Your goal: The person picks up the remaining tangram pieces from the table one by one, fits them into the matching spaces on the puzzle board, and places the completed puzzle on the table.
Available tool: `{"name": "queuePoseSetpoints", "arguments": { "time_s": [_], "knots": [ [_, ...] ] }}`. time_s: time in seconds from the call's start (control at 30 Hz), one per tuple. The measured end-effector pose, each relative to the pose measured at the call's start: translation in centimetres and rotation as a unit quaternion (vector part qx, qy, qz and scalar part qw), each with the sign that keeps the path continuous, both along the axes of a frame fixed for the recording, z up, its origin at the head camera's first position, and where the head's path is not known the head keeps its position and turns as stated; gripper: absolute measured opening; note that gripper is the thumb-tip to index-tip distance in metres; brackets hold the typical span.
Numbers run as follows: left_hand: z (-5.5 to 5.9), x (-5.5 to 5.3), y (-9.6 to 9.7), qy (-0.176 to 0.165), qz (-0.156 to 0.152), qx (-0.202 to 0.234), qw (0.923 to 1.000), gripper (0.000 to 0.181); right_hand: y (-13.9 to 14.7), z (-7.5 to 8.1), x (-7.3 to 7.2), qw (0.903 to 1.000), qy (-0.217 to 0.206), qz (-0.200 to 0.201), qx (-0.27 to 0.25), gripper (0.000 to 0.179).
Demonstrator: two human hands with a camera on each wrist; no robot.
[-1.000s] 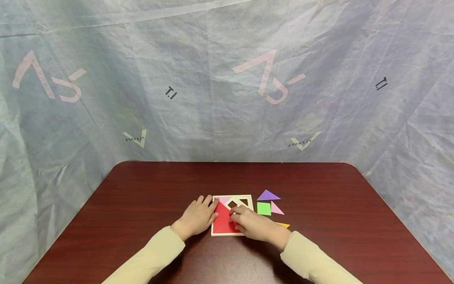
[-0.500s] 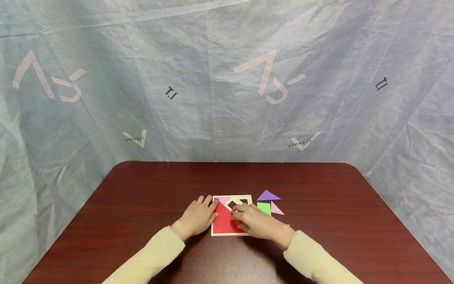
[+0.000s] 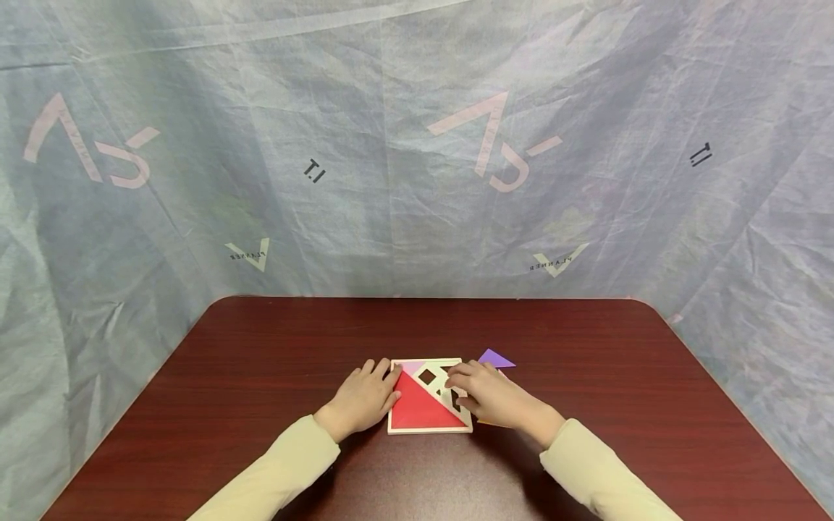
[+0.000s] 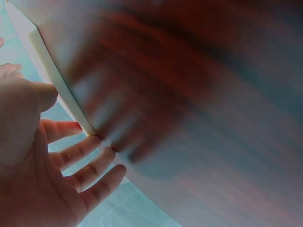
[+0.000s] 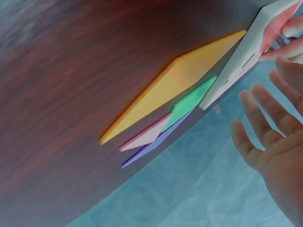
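A square tangram tray with a pale rim lies on the table. Two large red triangles fill its near left half, and a lilac piece sits at the far left corner. The tray's right part shows dark cut-out holes. My left hand rests at the left rim, its thumb and fingertips touching the edge with relaxed fingers. Over the right side of the tray hovers my right hand, fingers loosely bent and nothing held in the right wrist view. It covers some loose pieces in the head view.
In the right wrist view, an orange-yellow piece, a green square and a pink triangle lie beside the tray. A purple triangle is farther back. A grey cloth hangs behind the table.
My right hand has left the red triangle and moved right, to the tray's right side. The red piece now lies flat against the other. My left hand has stayed put.
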State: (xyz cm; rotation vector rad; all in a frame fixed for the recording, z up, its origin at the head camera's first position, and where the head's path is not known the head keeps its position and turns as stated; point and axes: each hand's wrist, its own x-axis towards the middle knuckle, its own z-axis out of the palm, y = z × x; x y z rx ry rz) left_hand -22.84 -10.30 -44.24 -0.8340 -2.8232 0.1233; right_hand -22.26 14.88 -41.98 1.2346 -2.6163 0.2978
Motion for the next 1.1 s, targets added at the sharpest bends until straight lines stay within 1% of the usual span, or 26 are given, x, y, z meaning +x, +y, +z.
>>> {"name": "queuePoseSetpoints", "arguments": {
  "time_s": [0.2, 0.37, 0.47, 0.73, 1.1],
  "knots": [
    [0.0, 0.0, -0.1, -0.001, -0.001, 0.002, 1.0, 0.044, 1.3, 0.2, -0.1, 0.9997, -0.012, -0.02, 0.0, 0.022],
    [-0.1, 0.0, 0.0, -0.003, 0.0, 0.003, 1.0, 0.044, 2.2, 0.0, -0.1, 0.999, -0.023, -0.038, 0.004, 0.024],
    [-0.1, 0.0, 0.0, -0.003, 0.001, 0.002, 1.0, 0.044, 2.7, 0.0, 0.0, 0.9988, -0.023, -0.043, 0.001, 0.024],
    [-0.3, -0.2, -0.1, -0.004, 0.0, 0.0, 1.0, 0.045, 3.9, -0.2, 0.2, 0.9988, -0.001, -0.048, -0.005, 0.025],
    [-0.2, -0.2, -0.1, -0.005, -0.001, 0.001, 1.0, 0.045, 4.8, -0.5, 0.7, 0.9991, -0.005, -0.043, 0.0, 0.02]
  ]
}}
